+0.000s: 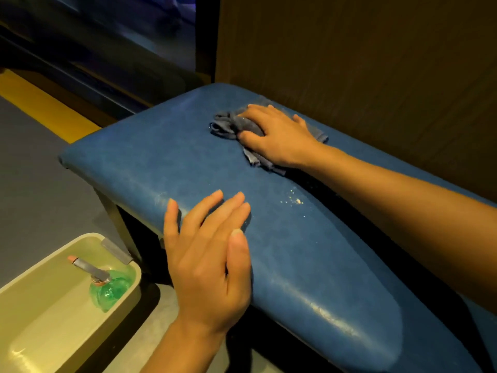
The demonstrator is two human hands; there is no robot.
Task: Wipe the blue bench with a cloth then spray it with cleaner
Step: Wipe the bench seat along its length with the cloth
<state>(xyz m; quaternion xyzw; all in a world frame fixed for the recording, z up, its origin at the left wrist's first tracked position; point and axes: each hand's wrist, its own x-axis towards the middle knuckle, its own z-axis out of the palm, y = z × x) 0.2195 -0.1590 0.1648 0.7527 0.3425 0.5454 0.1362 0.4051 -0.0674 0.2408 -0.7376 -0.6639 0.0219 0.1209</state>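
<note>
Far side of counter, near its end: grey-blue cloth (231, 125) lies bunched on the blue counter (134, 162), close to the wall-side edge.
Right grip (279, 135): palm down on the cloth, fingers fairly straight and spread, thumb out to the side. It presses the cloth rather than pinching it.
Left grip (207, 254): at the near edge, fingers straight and close together, holding nothing. Cannot tell whether it touches the surface or hovers just above.
Debris: pale crumbs (293, 200) mid-counter, between the two grips and apart from the cloth.
Cleaner: green spray bottle (107, 289) lies tilted in a beige tub (40, 319) on the floor, beside the near corner of the counter. Neither grip touches it.
Step in hand: the wipe, by my reading. Spraying is not yet begun.
Next move calls for: dragging the cloth toward the near edge, through the crumbs, with the palm kept flat so the bunch does not ride over them. After that, the free left grip sits nearest the bottle.
</note>
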